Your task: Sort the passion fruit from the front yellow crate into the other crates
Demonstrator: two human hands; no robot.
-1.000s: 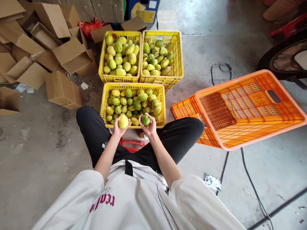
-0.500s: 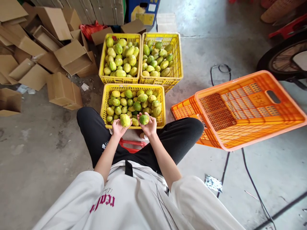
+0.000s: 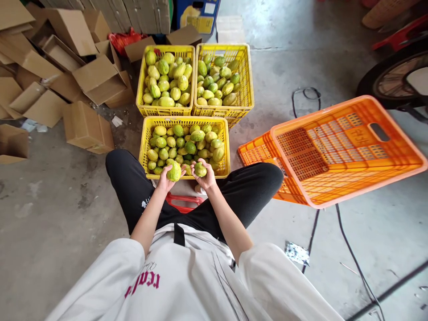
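1. Left hand (image 3: pixel 163 183): fingers half curled round a yellow-green fruit (image 3: pixel 174 171). Fingertips show past its right side; the underside grip is hidden from here.
2. Right hand (image 3: pixel 209 179): fingers bent round a smaller green fruit (image 3: pixel 200 170), a snug cupped hold. Can't tell how hard either hand presses.
3. Both fruits sit side by side in view, a small gap between them, hands apart.
4. Hands overlap the near rim of the front yellow crate (image 3: pixel 143 142), which is full of similar fruit. Can't tell exact height above the rim.
5. Back left crate (image 3: pixel 163 110) and back right crate (image 3: pixel 247 84) stand just behind it; the right one has its far corner bare of fruit.
6. Knees flank the front crate's near corners, so little side room there.
7. Orange crate (image 3: pixel 359 137) tilts beyond the right knee, its mouth bare.
8. Cardboard boxes (image 3: pixel 87 127) crowd the far left; floor (image 3: pixel 274 67) lies bare right of the back crates.
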